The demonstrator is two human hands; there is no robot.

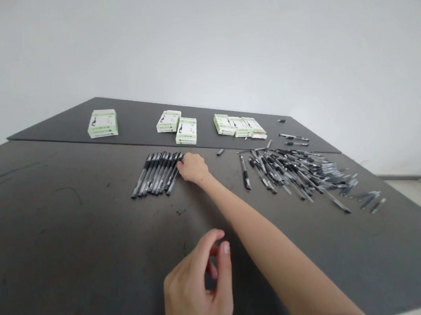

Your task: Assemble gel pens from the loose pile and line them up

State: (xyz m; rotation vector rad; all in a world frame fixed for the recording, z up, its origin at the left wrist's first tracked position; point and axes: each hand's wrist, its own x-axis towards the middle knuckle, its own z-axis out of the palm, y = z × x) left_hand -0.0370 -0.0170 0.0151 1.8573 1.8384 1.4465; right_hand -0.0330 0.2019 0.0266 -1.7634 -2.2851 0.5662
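Black-and-clear pens [156,176] lie side by side in a slanted row on the dark table [92,250]. At the right end of that row is my right hand [193,168], its fingers closed on the end of the last pen [173,181]. Part of the pen's end is covered by the fingers. My left hand [199,284] hovers low in front, nearer to me, fingers curled with a small gap between thumb and forefinger. Nothing shows in it.
To the right spreads a loose heap of pens [291,171], with one pen [245,172] apart on its left. A small pen cap [220,152] lies nearby. Along the back stand green-and-white boxes: one left [102,123], two central [186,131], several right [240,126].
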